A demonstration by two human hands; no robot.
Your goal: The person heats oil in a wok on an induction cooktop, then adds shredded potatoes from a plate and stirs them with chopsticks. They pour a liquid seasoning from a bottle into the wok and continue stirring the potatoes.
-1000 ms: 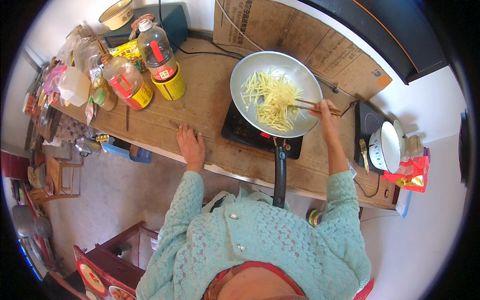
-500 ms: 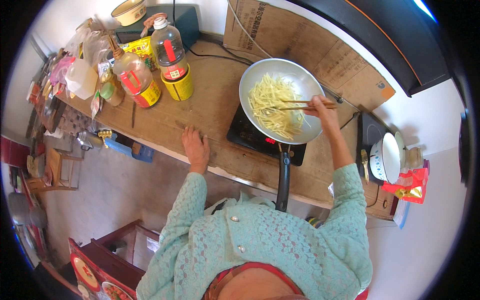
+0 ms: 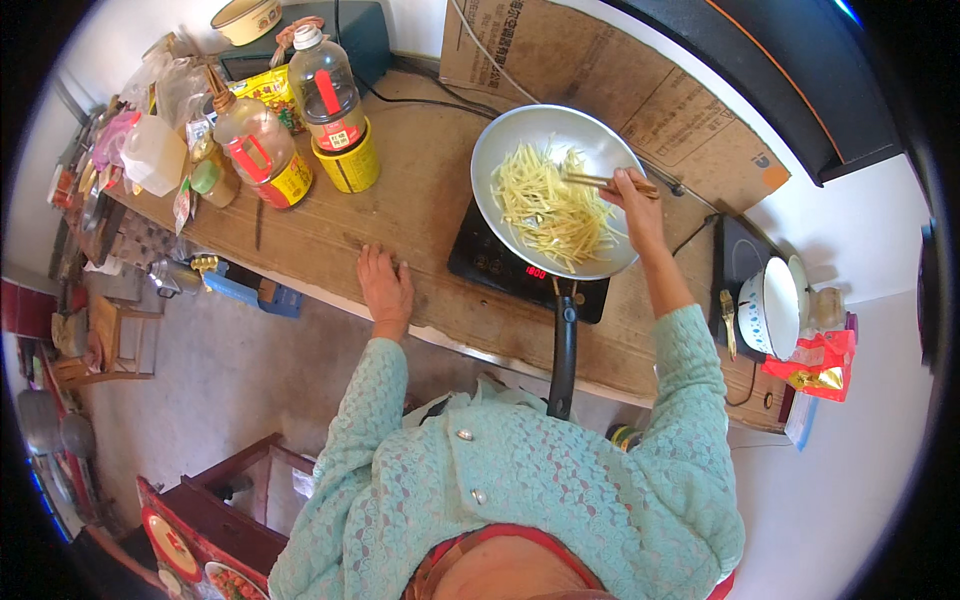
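Note:
Pale yellow shreds, perhaps potato, (image 3: 550, 215) lie heaped in a light grey frying pan (image 3: 585, 125). The pan rests on a black induction cooker (image 3: 478, 255), its black handle (image 3: 563, 365) pointing toward me. My right hand (image 3: 636, 210) is closed around a pair of wooden chopsticks (image 3: 595, 181) at the pan's right side. Their tips reach the far part of the shreds. My left hand (image 3: 386, 288) lies flat on the brown table (image 3: 430, 200) near its front edge, left of the cooker, fingers stretched out and holding nothing.
Back left stand a sauce bottle (image 3: 265, 150), another bottle (image 3: 325, 85) in a yellow tin (image 3: 347, 165), a small jar (image 3: 215, 183) and a white jug (image 3: 153, 153). Cardboard (image 3: 610, 85) leans on the wall. At right are a white bowl (image 3: 768, 310) and red packet (image 3: 818, 362).
My right hand has moved the chopsticks toward the far side of the pan, and the sticks look closer together. My left hand stays on the table. The whole view has shifted slightly.

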